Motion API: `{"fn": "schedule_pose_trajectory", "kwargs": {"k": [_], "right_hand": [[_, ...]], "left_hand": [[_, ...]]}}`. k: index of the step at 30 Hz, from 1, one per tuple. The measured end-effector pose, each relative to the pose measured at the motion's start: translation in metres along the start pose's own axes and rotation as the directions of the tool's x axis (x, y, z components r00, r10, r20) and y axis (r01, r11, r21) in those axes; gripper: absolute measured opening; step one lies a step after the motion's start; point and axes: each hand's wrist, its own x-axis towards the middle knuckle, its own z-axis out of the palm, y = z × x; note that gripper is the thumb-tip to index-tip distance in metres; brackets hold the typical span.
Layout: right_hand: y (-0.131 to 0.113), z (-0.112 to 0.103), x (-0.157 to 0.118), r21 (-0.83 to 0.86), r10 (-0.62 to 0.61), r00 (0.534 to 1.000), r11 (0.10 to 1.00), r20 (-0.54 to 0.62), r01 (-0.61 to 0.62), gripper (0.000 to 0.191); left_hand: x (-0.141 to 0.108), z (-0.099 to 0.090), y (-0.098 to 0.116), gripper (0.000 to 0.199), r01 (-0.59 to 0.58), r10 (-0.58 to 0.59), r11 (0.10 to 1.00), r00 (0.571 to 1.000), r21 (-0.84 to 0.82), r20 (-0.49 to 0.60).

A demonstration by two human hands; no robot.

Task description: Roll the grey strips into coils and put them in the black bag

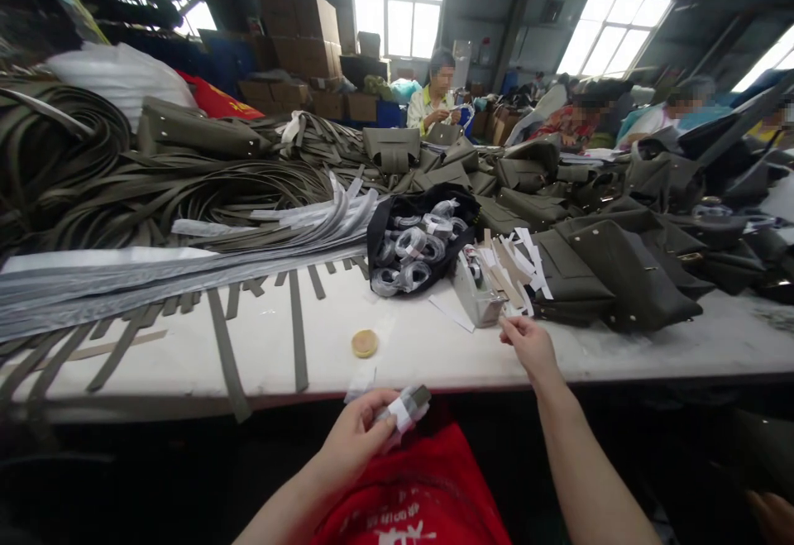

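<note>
My left hand point(360, 437) is closed on a small wrapped bundle of olive strap with white paper point(406, 407), held just below the table's front edge. My right hand point(527, 342) reaches forward over the table edge, fingers pinched at the corner of a small whitish box point(476, 295) stuffed with white and tan paper strips point(514, 262). Whether it grips a strip is unclear. Behind the box lies an open black bag point(378, 235) full of wrapped strap coils point(413, 249).
Olive straps point(298, 313) hang over the white table point(682, 338). A small round yellow disc point(365, 343) lies near the edge. Olive bags point(620, 272) pile at right, strap coils point(155, 189) at left, clear plastic sleeves point(124, 276) between. People work at the far side.
</note>
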Motion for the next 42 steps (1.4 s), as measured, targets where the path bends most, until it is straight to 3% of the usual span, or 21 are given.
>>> {"fn": "schedule_pose_trajectory", "kwargs": {"k": [3,7,10,13,20,22,25,31,34,36,38,39,40,42], "right_hand": [[-0.031,0.025,-0.044,0.095,-0.010,0.977,0.995,0.214,-0.010,0.037],[-0.063,0.056,-0.101,0.237,-0.047,0.813,0.965,0.580,-0.114,0.029],[-0.067,0.072,-0.121,0.229,-0.029,0.721,0.957,0.692,-0.181,0.030],[-0.064,0.085,-0.124,0.172,0.024,0.678,0.960,0.735,-0.221,0.035],[-0.062,0.097,-0.122,0.061,0.121,0.662,0.968,0.740,-0.245,0.042],[-0.061,0.099,-0.124,0.082,0.098,0.639,0.966,0.763,-0.247,0.039],[-0.056,0.108,-0.128,0.148,0.056,0.613,0.950,0.788,-0.276,0.037],[-0.047,0.132,-0.126,0.220,-0.049,0.705,0.963,0.708,-0.154,0.035],[-0.061,0.130,-0.126,0.399,-0.176,0.696,0.901,0.697,-0.172,0.033],[-0.076,0.126,-0.122,0.444,-0.283,0.704,0.895,0.651,-0.050,0.037],[-0.095,0.124,-0.108,0.351,-0.440,0.738,0.891,0.512,0.287,0.028],[-0.105,0.124,-0.095,0.247,-0.546,0.734,0.838,0.404,0.487,0.021],[-0.116,0.124,-0.077,0.120,-0.656,0.700,0.748,0.283,0.653,0.015],[-0.140,0.126,-0.032,-0.146,-0.823,0.562,0.549,0.078,0.823,0.014]], "left_hand": [[0.008,0.007,-0.001,0.045,-0.059,0.070,0.993,0.991,0.103,-0.111],[0.012,0.008,-0.007,0.032,-0.124,0.182,0.958,0.960,0.259,-0.212],[0.008,0.006,-0.006,0.026,-0.148,0.235,0.930,0.943,0.336,-0.236],[0.002,0.004,-0.004,0.023,-0.176,0.273,0.915,0.932,0.363,-0.238],[0.000,-0.002,-0.009,0.026,-0.165,0.244,0.939,0.938,0.301,-0.248],[0.001,-0.004,-0.010,0.027,-0.152,0.256,0.932,0.919,0.328,-0.301],[0.001,-0.003,-0.011,0.027,-0.135,0.323,0.893,0.856,0.429,-0.404],[-0.003,0.002,-0.006,0.025,-0.290,0.539,0.760,0.781,0.582,-0.316],[-0.004,-0.001,-0.006,0.024,-0.322,0.578,0.737,0.756,0.595,-0.308],[-0.003,-0.005,-0.009,0.029,-0.324,0.596,0.719,0.741,0.615,-0.307],[0.000,-0.011,-0.016,0.041,-0.335,0.628,0.700,0.710,0.631,-0.318],[0.001,-0.014,-0.020,0.045,-0.344,0.645,0.694,0.688,0.633,-0.333],[0.002,-0.016,-0.023,0.046,-0.352,0.659,0.691,0.665,0.631,-0.351],[0.002,-0.022,-0.028,0.043,-0.359,0.675,0.692,0.629,0.626,-0.385]]}}
